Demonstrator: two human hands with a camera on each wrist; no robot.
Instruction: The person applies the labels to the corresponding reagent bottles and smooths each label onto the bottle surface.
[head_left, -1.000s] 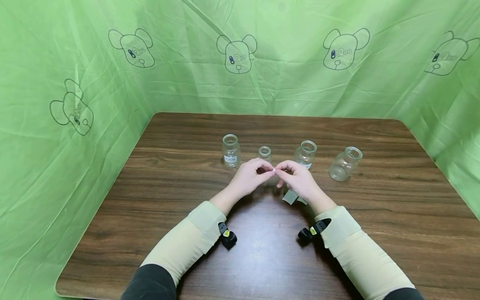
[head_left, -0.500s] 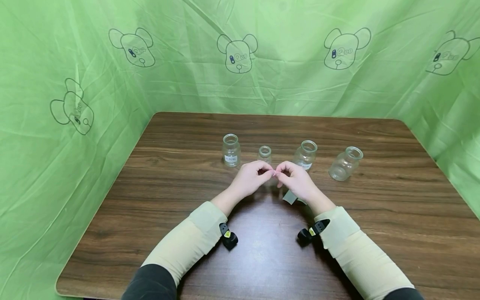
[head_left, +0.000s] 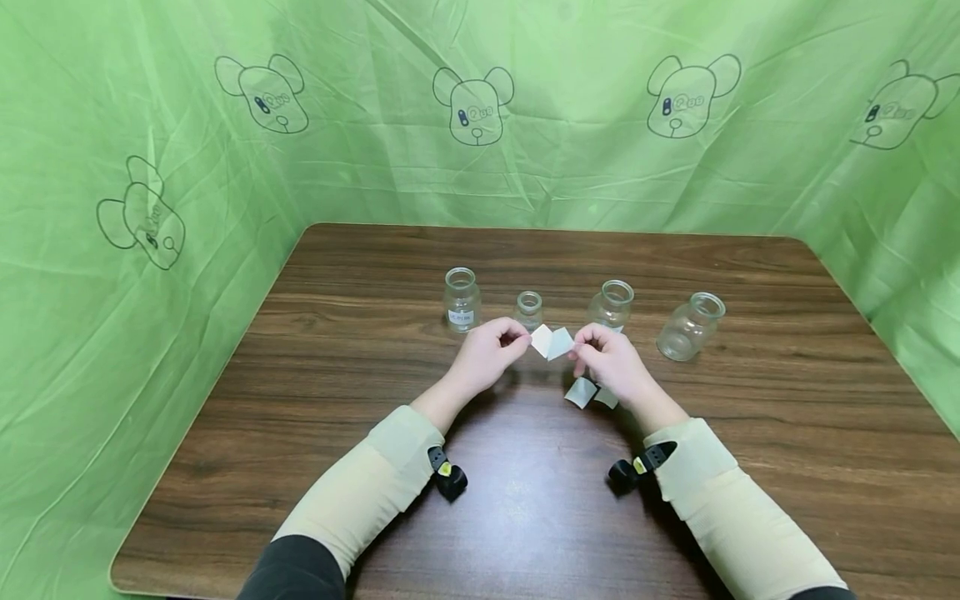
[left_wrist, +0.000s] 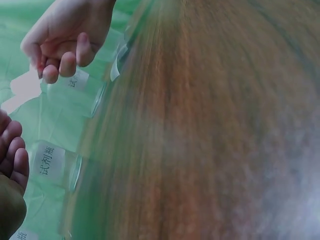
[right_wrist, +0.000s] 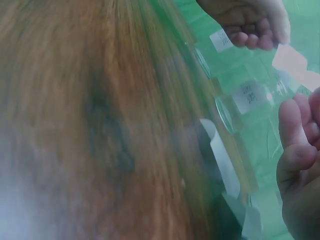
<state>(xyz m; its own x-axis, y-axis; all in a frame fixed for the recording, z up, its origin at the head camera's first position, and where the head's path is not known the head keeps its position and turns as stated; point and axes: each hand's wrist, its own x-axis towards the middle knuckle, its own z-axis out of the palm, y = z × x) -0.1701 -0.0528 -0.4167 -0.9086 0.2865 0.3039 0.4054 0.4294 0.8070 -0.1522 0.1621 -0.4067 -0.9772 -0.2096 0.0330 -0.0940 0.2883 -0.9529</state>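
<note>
Above the table, both hands hold a small white paper label (head_left: pixel 560 343) that bends into two flaps like a shallow V. My left hand (head_left: pixel 486 358) pinches its left edge between thumb and fingers. At the opposite edge my right hand (head_left: pixel 621 371) pinches it, other fingers loosely bent. The left wrist view shows the label (left_wrist: pixel 26 86) stretched between the hands. Just behind stands a small clear glass jar (head_left: pixel 528 308), partly hidden. Another glass jar (head_left: pixel 611 304) is behind my right hand. Two pale paper pieces (head_left: pixel 581 392) lie on the table under that hand.
A clear jar with a printed white label (head_left: pixel 461 302) stands left of the hands. A jar with no label visible (head_left: pixel 686 329) stands at the right. The brown wooden table (head_left: pixel 337 400) ends at green curtains (head_left: pixel 555 183).
My hands, earlier together at the fingertips, have drawn apart sideways. The white label between them now shows as two spread flaps. The jars have not moved.
</note>
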